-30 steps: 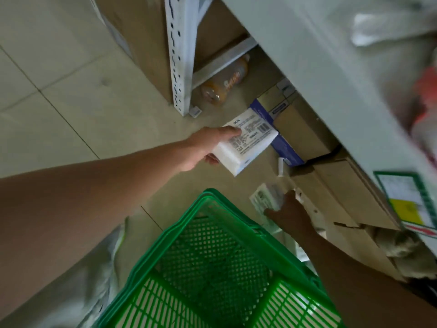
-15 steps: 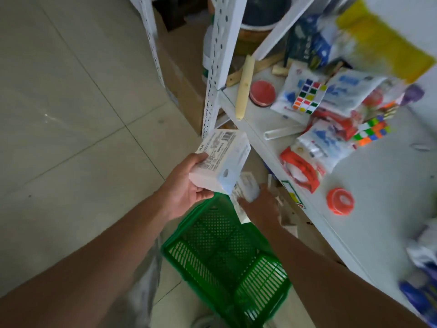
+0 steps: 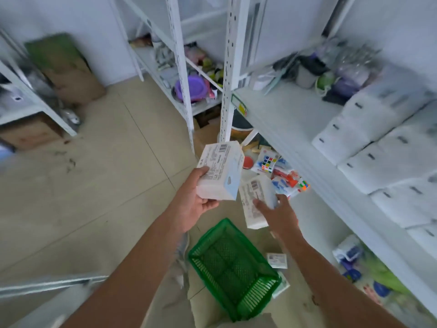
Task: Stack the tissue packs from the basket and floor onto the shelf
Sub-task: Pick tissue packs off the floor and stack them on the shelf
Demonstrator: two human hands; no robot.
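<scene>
1. Holding one tissue pack (image 3: 221, 171) in the left hand (image 3: 192, 204), fingers closed around its lower end, label side turned up, pack raised above the floor (image 3: 99, 190).
2. Gripping a second tissue pack (image 3: 256, 202) in the right hand (image 3: 277, 215), fingers wrapped over its top, pack lying lower and just beside the first.
3. Carrying one pack per hand, probably to bring both up to the shelf (image 3: 290, 119) in a single trip.
4. Aiming, by the look of it, at the bare stretch of shelf left of the white packs (image 3: 369, 147) already stacked in rows there.
5. Leaving the green basket (image 3: 233, 268) on the floor below, looking empty through its mesh.
6. Leaving at least one small pack (image 3: 277, 260) lying on the floor just beside the basket.
7. Blurring across the whole view, making label print unreadable.
8. Cutting off the stacked rows at the right edge, so hiding their full count.
9. Covering part of the second pack with the right hand.
</scene>
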